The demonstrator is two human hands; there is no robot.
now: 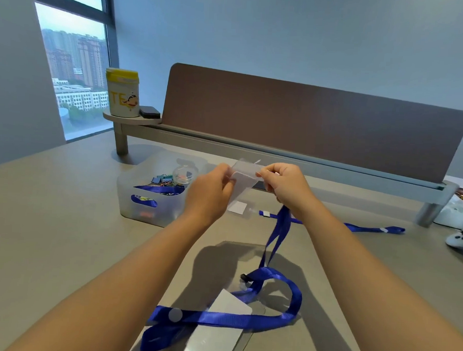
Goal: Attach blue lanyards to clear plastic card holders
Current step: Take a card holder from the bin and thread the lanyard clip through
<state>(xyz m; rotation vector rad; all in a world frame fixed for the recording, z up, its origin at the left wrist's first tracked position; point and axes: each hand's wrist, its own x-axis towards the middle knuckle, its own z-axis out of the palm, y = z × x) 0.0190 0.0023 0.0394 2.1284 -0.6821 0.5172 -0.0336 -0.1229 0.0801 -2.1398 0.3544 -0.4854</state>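
head view: mid-task, by the look of it. at lower centre of the frame, one finished-looking set on the grey table (61,220): a card holder with white insert (222,328) lying flat, a blue lanyard (244,317) looped over it, a dark clip near the holder's top edge, though whether truly hooked cannot be told. just above centre, held up off the table, a second clear card holder (242,184), pinched at its left edge by the left hand (210,190), closed narrow on it. right hand (286,186) closed at the holder's upper right corner, with a second lanyard (276,236) hanging from it down toward the table; clip hidden in the fingers, so engaged or not cannot be told. likely the hooking step itself in hand. holder's long axis tilted, running from upper right down to lower left, slotted end uppermost toward the right hand. further right of centre, a third lanyard (356,227) stretched along the table, a third holder (239,209) beside its left end, seemingly still to join. left of centre, a translucent bin (148,206) with more blue strap and clips inside.
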